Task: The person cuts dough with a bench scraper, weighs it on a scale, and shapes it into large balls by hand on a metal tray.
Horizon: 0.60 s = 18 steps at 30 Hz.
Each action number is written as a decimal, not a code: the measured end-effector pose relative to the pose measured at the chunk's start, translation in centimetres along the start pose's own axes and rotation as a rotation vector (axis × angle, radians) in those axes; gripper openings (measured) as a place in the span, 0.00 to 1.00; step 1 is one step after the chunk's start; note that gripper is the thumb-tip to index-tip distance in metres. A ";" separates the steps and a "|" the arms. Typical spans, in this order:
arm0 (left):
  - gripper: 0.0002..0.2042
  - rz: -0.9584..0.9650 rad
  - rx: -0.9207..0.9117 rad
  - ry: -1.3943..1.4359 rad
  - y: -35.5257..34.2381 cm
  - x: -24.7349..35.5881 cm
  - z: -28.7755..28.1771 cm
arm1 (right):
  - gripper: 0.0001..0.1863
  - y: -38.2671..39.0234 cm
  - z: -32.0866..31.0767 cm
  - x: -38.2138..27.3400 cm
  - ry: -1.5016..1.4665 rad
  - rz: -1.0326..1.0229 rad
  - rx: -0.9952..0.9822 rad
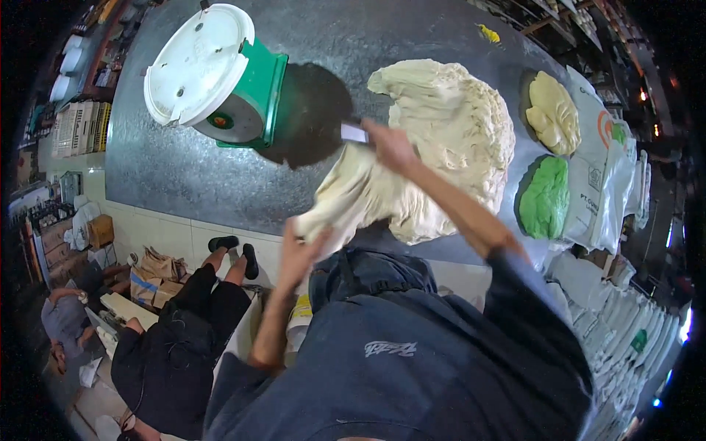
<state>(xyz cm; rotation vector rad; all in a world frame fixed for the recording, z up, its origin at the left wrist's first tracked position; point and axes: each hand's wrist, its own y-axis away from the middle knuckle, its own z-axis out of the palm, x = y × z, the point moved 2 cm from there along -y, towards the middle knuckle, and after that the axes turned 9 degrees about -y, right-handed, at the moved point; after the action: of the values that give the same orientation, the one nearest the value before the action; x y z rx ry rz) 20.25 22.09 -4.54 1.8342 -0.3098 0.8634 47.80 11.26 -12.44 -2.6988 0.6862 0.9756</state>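
A large mass of pale dough (448, 140) lies on the dark metal table (206, 184), with a stretched piece (342, 191) drawn out from it toward the lower left. My left hand (301, 250) grips the near end of that piece at the table's front edge. My right hand (387, 147) holds a scraper (354, 133) with a flat metal blade at the upper left of the dough, just above the stretched part. Both hands are slightly blurred.
A green scale (261, 106) with a white round pan (198, 62) stands upper left. Yellow dough (551, 114), green dough (543, 198) and plastic sacks (596, 191) lie right. Two people (176, 353) (66, 316) are at lower left among boxes. Stacked bags (625, 345) fill the lower right.
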 end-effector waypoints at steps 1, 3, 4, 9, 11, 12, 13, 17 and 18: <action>0.30 0.012 0.062 0.147 -1.0 -1.1 -3.2 | 0.17 1.7 -1.2 -2.6 -0.143 -0.108 0.097; 0.35 0.370 0.461 -0.343 -2.3 -0.1 -6.6 | 0.22 5.6 -5.0 -8.3 -0.359 0.151 0.399; 0.38 0.714 0.795 -0.977 -4.0 3.0 -6.0 | 0.23 7.0 -6.6 -8.9 -0.415 0.497 0.590; 0.41 0.468 -0.177 -0.821 -16.3 9.8 3.9 | 0.24 8.3 -5.1 -6.5 -0.056 0.829 0.367; 0.37 0.628 -0.027 -0.674 -17.3 8.4 4.1 | 0.21 5.0 -2.9 -5.1 -0.001 0.839 0.272; 0.37 0.586 -0.038 -0.728 -15.1 9.6 4.5 | 0.20 3.9 -2.1 -3.5 0.003 0.840 0.293; 0.35 0.570 -0.003 -0.670 -14.1 7.6 4.1 | 0.21 2.6 -0.6 -2.9 0.059 0.834 0.267; 0.27 0.463 -0.079 -0.343 -6.3 4.6 0.9 | 0.23 1.5 -1.1 -1.2 0.032 0.808 0.299; 0.24 0.391 -0.060 -0.287 -5.2 2.8 -0.9 | 0.23 2.5 -2.0 -3.0 0.021 0.797 0.286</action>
<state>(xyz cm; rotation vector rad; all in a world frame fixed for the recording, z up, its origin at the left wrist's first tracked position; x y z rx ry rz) 24.82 25.59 -6.05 1.8713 -0.8889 0.8386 45.66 9.48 -9.09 -2.1800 1.8204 0.8817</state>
